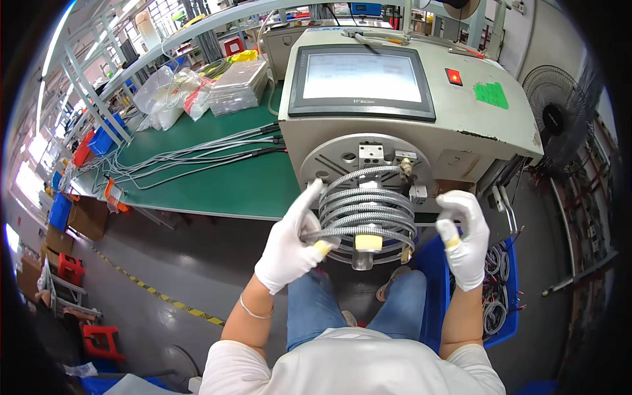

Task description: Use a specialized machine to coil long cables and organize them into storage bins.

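Two blue-jeaned legs (399,306) are nearest, below the work. The left hand (289,243), white-gloved with a yellow-covered thumb tip, pinches the loose near end of a coil of ribbed hose (366,209) between thumb and fingers; its forefinger points up along the coil's left side. The right hand (466,240), gloved likewise, is raised apart from the coil on its right, fingers curled and a gap left between them and the thumb; it holds nothing visible.

The coil hangs in front of the machine, wound around the middle of a round metal plate. Its surface is silver-grey, finely ridged and shiny. Several turns lie closely side by side, with the farthest turn slanting away from the rest to a brass-coloured fitting (406,168) at upper right. Lower turns sag a little loosely. A yellow block (368,243) sits at the near face, with a rounded clear or metallic end beneath it; which material cannot be told.

Right of the legs, a blue bin (431,283) holds looped cables (495,318). Behind the coil is the slotted round plate (315,161), fixed to a cream machine (513,122) with worn paint, a lit screen (362,79) and a red switch (453,76). Grey leads (210,155) cross the green bench (257,191) at left; a black fan (553,105) stands at right.
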Demonstrator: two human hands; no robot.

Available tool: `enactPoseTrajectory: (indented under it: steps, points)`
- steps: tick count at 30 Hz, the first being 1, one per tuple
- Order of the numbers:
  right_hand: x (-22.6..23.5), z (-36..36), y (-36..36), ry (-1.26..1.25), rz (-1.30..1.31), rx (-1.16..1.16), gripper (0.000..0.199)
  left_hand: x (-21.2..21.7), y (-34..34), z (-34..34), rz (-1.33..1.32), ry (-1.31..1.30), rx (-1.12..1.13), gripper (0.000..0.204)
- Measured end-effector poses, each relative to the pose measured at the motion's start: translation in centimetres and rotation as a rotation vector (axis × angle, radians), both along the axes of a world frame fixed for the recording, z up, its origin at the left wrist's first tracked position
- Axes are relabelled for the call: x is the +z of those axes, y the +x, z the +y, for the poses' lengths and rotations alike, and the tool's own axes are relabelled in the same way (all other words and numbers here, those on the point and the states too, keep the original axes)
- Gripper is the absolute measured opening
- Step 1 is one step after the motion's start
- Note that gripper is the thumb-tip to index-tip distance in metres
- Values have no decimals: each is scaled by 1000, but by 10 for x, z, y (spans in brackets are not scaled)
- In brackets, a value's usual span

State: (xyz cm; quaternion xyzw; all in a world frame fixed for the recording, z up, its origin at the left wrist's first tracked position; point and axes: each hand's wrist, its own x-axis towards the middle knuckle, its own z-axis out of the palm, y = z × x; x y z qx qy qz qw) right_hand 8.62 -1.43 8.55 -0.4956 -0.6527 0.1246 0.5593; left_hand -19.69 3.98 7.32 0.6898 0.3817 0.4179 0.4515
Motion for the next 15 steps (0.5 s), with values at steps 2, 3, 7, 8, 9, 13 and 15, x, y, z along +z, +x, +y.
enactPoseTrajectory:
  steps: [2,3,7,8,9,13,15]
  points:
    - [5,5,-6,-47,-92,80,64,6,9,1,53,27,113,86]
    - [7,9,-10,-3,-139,114,71,8,12,2,177,100,148,81]
    - [15,27,-22,49,-248,138,89,9,19,10,297,370,214,50]
    - [14,31,-27,37,-185,163,94,9,19,15,229,239,174,42]
    - [13,33,-28,48,-175,181,100,7,18,12,310,342,248,37]
    - [-8,29,-41,-61,201,391,115,-3,19,9,267,457,236,27]
    - [-18,24,-43,47,13,281,112,-7,21,1,271,474,218,23]
